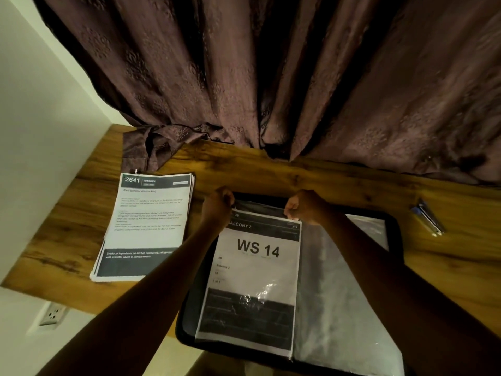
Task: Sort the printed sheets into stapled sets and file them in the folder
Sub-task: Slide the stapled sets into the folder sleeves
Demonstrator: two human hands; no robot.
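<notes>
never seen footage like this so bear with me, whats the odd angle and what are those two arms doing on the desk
One camera, worn on a person's head, looks down over their own arms. No machine here. The left hand and right hand each pinch the top edge of a clear plastic sleeve in an open black folder, over a printed white sheet marked "WS 14". On the brown wooden desk, a stack of printed sheets headed "2641 Kitchen" lies left; a small silver stapler lies right.
</notes>
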